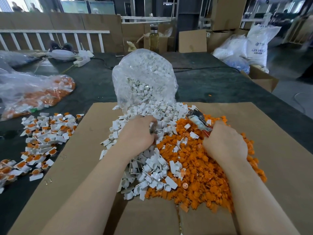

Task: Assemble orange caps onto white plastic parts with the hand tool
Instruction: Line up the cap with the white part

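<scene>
The heap of loose orange plastic caps (203, 167) lies on the brown cardboard sheet (271, 150) beside the small white plastic parts (149, 168), where the left hand (137, 138) curls in, seemingly picking one, its hold hidden, while the right hand (225, 143) grips the worn metal hand tool (199, 120), so next probably comes seating a cap.

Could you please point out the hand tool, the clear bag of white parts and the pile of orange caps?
hand tool (198, 119): head view, on its taped body.
clear bag of white parts (144, 77): head view, mid bag.
pile of orange caps (199, 167): head view, middle of the heap.
</scene>
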Tool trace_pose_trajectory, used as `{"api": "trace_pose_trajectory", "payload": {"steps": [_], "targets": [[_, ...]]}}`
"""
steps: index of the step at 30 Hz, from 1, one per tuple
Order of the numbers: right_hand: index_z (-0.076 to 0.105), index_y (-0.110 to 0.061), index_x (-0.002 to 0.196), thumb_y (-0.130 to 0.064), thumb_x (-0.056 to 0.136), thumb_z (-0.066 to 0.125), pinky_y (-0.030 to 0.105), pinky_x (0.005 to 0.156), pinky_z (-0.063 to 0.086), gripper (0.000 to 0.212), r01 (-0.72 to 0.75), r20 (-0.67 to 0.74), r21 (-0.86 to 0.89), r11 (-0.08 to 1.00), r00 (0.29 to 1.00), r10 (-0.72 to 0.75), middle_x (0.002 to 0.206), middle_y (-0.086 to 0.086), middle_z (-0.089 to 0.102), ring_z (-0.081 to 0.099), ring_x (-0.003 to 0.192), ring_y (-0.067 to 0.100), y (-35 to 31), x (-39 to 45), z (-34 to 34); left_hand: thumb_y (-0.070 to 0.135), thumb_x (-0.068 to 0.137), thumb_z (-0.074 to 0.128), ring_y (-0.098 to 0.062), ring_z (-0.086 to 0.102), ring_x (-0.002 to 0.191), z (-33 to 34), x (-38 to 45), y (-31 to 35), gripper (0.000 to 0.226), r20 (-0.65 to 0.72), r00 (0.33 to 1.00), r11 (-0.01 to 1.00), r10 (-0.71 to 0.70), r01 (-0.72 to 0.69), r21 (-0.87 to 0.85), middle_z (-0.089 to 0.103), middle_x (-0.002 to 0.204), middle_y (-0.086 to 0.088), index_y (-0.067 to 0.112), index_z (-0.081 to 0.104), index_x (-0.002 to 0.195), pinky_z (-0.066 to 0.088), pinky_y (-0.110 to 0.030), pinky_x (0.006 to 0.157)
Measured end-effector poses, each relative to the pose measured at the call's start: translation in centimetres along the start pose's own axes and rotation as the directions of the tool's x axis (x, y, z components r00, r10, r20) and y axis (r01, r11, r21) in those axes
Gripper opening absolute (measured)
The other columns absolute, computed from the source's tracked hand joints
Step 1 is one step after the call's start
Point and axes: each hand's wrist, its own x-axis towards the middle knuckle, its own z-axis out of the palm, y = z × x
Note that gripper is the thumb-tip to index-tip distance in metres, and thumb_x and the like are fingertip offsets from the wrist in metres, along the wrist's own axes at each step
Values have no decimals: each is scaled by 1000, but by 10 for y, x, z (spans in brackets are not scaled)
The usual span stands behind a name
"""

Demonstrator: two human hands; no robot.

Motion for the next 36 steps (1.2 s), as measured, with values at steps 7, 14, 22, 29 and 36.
{"api": "trace_pose_trajectory", "payload": {"steps": [7,14,22,29,36], "targets": [[55,-18,115,-35,93,57,26,49,32,29,81,-34,214,974,997,-75,76,-9,46,45,64,13,0,6,4,13,82,73,-1,58,77,4,4,-3,28,-74,997,988,-3,-9,-152,64,83,17,29,63,103,45,-17,61],[62,-21,97,-36,94,57,28,50,39,16,160,-77,528,834,987,-141,73,-3,61,58,62,15,-2,10,1,20,87,70,-15,60,93,6,4,-2,28,-53,996,997,74,-76,-30,62,102,8,31,65,112,52,-29,76],[63,-30,83,-35,86,70,26,49,44,9,173,-90,711,681,984,-156,71,-9,63,59,55,6,-6,4,1,22,89,66,-14,61,90,9,2,1,13,-147,989,999,29,-32,-18,70,100,7,28,68,101,48,-27,71],[70,-32,81,-27,84,74,12,51,47,7,170,-81,852,495,977,-196,77,-7,68,60,65,-4,-12,-2,-4,34,78,81,2,63,64,-1,-1,12,16,-243,958,857,-152,5,-515,70,73,20,31,79,94,51,-17,67],[66,-36,84,-18,87,72,6,52,45,20,291,-174,873,392,936,-306,83,-21,68,65,70,3,-19,-10,-7,15,86,75,-6,65,58,-2,-9,37,12,-38,984,520,-172,58,-852,72,67,3,19,75,97,49,-13,54]]}}
